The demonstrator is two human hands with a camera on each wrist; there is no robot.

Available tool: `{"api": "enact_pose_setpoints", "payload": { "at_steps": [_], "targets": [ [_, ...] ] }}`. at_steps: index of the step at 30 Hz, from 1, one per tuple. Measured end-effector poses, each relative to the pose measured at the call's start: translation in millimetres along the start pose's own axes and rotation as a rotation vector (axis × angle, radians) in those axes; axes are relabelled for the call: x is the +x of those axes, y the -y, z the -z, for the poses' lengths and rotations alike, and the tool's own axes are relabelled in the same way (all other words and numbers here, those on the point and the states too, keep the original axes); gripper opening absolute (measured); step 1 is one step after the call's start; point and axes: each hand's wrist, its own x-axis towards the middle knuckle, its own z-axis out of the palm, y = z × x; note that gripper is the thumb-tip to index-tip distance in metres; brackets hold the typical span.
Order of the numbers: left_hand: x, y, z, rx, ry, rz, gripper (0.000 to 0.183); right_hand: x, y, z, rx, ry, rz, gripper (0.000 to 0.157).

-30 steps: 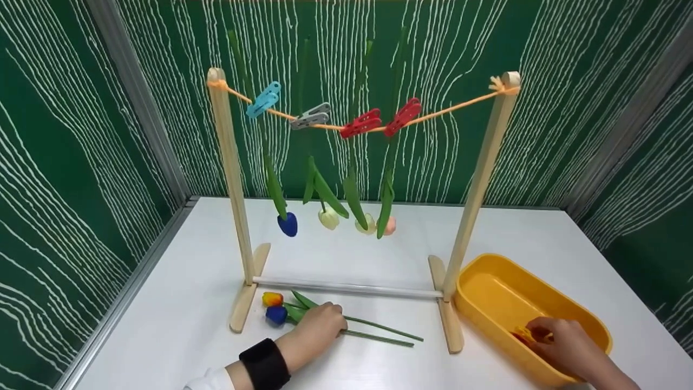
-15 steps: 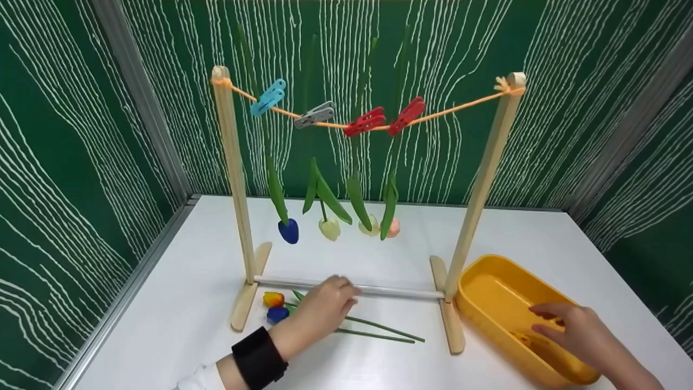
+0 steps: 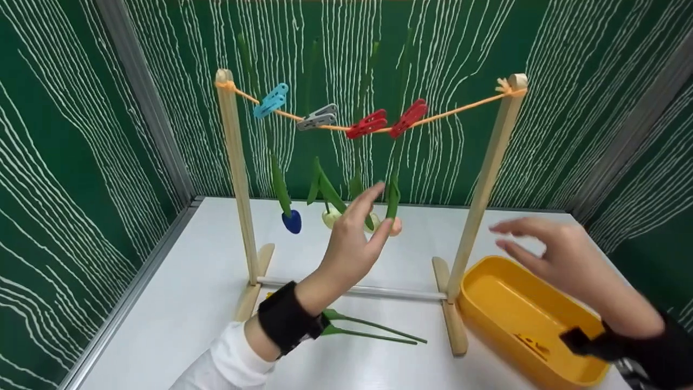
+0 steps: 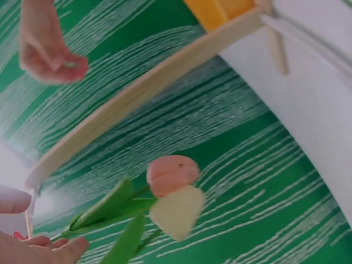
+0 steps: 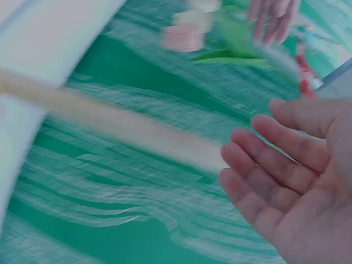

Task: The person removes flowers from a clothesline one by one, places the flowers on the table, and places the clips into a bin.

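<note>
My left hand [image 3: 352, 244] is raised, fingers spread and holding nothing, overlapping the hanging tulips in the head view. Its fingertips show close to the green leaves [image 4: 104, 206] in the left wrist view. My right hand [image 3: 563, 260] hovers over the yellow tub, its palm bare in the right wrist view. Several tulips hang head down from an orange cord [image 3: 457, 110]: a blue tulip [image 3: 292, 222], cream ones and a pink tulip [image 4: 172, 173]. A light blue clothespin [image 3: 270, 101], a grey clothespin [image 3: 316, 118] and two red clothespins [image 3: 409, 118] grip their stems.
Wooden posts [image 3: 487, 179] carry the cord, joined low by a white rod [image 3: 398, 293]. Two tulip stems [image 3: 373, 338] lie on the white table, their blooms mostly hidden by my left forearm. The yellow tub [image 3: 501, 298] at right contains small orange-yellow pieces [image 3: 533, 344].
My left hand has let go of the tulips lying on the table and risen toward the hanging ones. My right hand has left the pieces in the tub and lifted above it.
</note>
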Motion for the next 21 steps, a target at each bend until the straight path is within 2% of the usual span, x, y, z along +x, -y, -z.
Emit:
{"api": "enact_pose_setpoints", "payload": {
  "at_steps": [4, 7, 10, 15, 21],
  "targets": [
    [22.6, -4.0, -5.2, -0.074, -0.036, 0.075, 0.054, 51.9, 20.6, 17.3, 0.029, -0.1, 0.12, 0.027],
    [37.3, -4.0, -7.9, -0.123, -0.073, 0.112, 0.053, 86.8, 36.9, 30.0, 0.048, -0.121, 0.121, 0.025],
    [50.1, -3.0, -11.2, -0.157, -0.115, 0.115, 0.051, 116.7, 49.1, 41.7, 0.02, -0.134, 0.087, 0.025],
    [62.8, -0.8, -17.9, -0.188, -0.158, 0.113, 0.045, 152.3, 60.5, 47.9, -0.037, -0.069, 0.002, 0.033],
    [66.1, -1.9, -23.1, -0.236, -0.19, 0.124, 0.029, 172.0, 60.4, 40.2, -0.097, 0.058, 0.003, 0.038]
  ]
}}
